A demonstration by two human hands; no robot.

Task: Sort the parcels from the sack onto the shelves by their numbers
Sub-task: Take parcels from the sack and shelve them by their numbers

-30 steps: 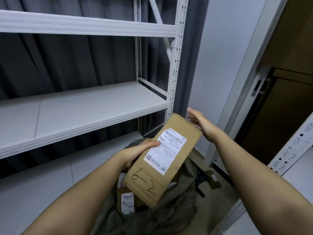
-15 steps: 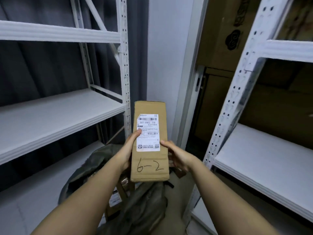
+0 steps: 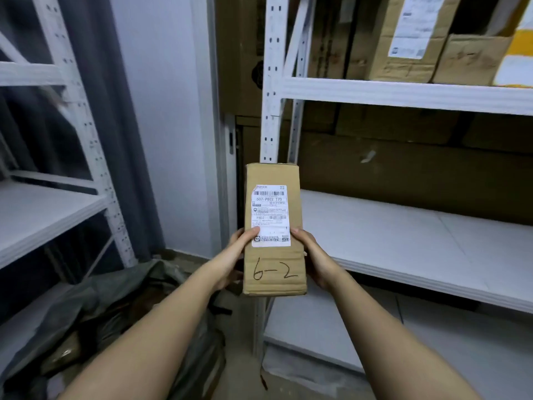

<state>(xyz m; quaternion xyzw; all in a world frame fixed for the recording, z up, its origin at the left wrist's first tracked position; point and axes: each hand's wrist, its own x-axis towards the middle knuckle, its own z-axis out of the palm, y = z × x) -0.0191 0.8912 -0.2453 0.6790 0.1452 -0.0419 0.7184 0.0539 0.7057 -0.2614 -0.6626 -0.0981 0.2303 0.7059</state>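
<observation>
A long brown cardboard parcel [image 3: 272,272] with a white shipping label and "6-2" handwritten on it stands upright in front of me. My left hand [image 3: 230,256] grips its left edge, thumb on the label. My right hand [image 3: 314,259] grips its right edge. The grey-green sack [image 3: 115,307] lies open on the floor at lower left with more parcels partly visible inside. A white shelf unit [image 3: 403,241] is straight ahead and to the right, its middle board bare.
Another white shelf unit [image 3: 43,215] stands at left before a dark curtain. Several cardboard boxes [image 3: 409,39] sit on the right unit's upper shelf. Large brown cartons stand behind that unit. A white upright post [image 3: 271,82] rises just behind the parcel.
The view has swung right from the left shelves toward the right shelf unit. My right hand came onto the parcel, and both hands now hold it upright and centred.
</observation>
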